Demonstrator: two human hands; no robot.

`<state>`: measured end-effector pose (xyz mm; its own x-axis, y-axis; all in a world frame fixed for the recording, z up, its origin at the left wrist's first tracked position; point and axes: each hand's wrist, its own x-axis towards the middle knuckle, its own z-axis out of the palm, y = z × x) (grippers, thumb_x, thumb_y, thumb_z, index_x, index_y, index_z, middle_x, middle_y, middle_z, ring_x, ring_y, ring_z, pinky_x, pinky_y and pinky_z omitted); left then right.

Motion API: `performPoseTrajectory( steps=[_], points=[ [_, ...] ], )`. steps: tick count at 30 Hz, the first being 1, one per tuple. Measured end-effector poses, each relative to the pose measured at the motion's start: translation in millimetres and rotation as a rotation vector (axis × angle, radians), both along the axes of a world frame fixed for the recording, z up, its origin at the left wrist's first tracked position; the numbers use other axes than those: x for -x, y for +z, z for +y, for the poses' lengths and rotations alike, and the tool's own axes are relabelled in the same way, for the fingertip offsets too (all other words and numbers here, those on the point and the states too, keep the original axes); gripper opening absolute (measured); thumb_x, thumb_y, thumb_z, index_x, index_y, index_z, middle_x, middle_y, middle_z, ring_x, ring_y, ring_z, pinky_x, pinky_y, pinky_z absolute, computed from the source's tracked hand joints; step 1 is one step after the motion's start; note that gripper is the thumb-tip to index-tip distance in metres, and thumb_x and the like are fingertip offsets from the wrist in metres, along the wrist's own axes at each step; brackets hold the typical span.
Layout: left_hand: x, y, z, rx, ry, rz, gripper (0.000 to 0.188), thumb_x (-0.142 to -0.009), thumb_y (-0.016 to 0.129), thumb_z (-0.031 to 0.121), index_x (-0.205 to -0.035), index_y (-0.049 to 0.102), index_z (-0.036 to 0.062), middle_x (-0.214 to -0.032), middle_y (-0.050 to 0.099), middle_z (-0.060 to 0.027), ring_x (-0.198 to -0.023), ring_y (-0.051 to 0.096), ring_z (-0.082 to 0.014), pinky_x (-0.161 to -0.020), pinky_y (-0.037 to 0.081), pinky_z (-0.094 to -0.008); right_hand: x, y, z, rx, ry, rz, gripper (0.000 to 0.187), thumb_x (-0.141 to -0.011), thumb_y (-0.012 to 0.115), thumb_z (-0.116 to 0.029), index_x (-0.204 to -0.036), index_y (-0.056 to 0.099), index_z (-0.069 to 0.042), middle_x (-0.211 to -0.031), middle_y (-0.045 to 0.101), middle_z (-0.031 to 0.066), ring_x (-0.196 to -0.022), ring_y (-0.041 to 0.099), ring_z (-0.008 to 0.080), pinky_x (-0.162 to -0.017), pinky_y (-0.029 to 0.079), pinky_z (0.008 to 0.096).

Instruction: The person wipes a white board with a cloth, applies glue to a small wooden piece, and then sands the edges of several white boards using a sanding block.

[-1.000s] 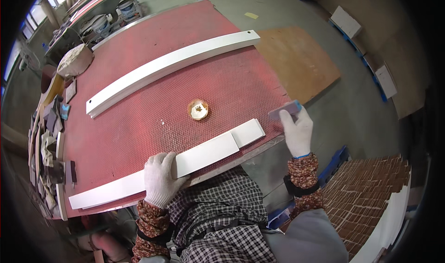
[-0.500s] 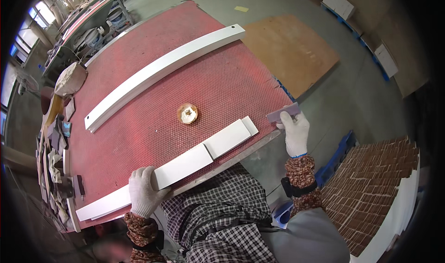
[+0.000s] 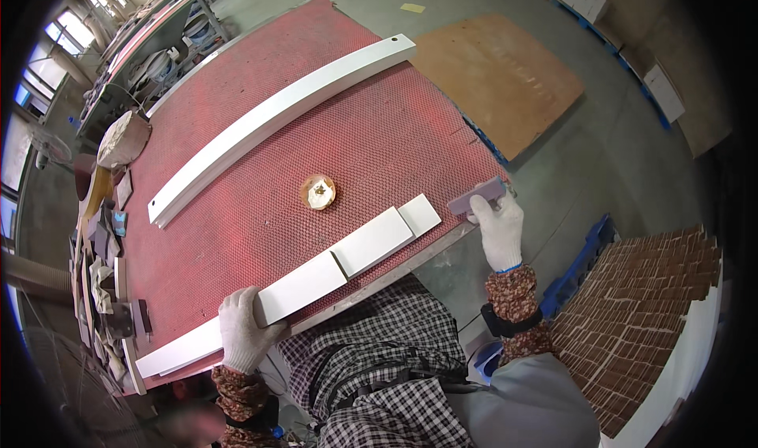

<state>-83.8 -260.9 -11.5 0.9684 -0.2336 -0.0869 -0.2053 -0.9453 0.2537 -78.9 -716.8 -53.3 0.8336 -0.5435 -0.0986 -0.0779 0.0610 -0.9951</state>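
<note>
My left hand (image 3: 243, 331), in a white knit glove, is closed on white boards (image 3: 300, 288) lying along the near edge of the red table. Its fingers lie over the upper face, with the thumb at the near side. The boards are stacked and staggered, so their right ends form steps. My right hand (image 3: 499, 228), gloved too, grips a purple-grey sanding block (image 3: 477, 196) just past the stack's right end, by the table's right corner. The block is raised and apart from the boards.
The red mesh-topped table (image 3: 260, 235) bears a long white bar (image 3: 276, 112) and a small round dish (image 3: 319, 192). Blocks and rags (image 3: 106, 290) crowd its left edge. A brown sheet (image 3: 505, 85) lies beyond; stacked brown pieces (image 3: 639, 329) stand at right.
The upper boards have slid a little left, so more of the lowest board's right end shows. My right hand with the sanding block has shifted slightly left.
</note>
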Motion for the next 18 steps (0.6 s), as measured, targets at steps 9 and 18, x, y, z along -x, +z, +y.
performPoseTrajectory(
  steps=[9,18],
  points=[
    [-3,-3,-8,-0.005,-0.024,0.027,0.081,-0.067,0.094,0.024,-0.136,0.059,0.0025,-0.13,0.064,-0.0196,-0.127,0.057,-0.0404,-0.113,0.042,-0.0532,14,7,5,0.102,0.061,-0.015,0.022,-0.101,0.072,-0.011,-0.118,0.067,0.004,-0.104,0.073,0.0065,-0.094,0.069,0.0125,-0.082,0.059,0.0316],
    [-13,5,-15,0.105,-0.105,-0.04,0.062,-0.072,0.09,0.025,-0.124,0.063,0.0016,-0.114,0.07,-0.0204,-0.113,0.066,-0.0422,-0.101,0.05,-0.0542,-3,5,-4,0.277,0.006,-0.012,0.029,-0.102,0.065,-0.009,-0.127,0.068,0.005,-0.119,0.072,0.0116,-0.103,0.07,0.0206,-0.089,0.06,0.0369]
  ],
)
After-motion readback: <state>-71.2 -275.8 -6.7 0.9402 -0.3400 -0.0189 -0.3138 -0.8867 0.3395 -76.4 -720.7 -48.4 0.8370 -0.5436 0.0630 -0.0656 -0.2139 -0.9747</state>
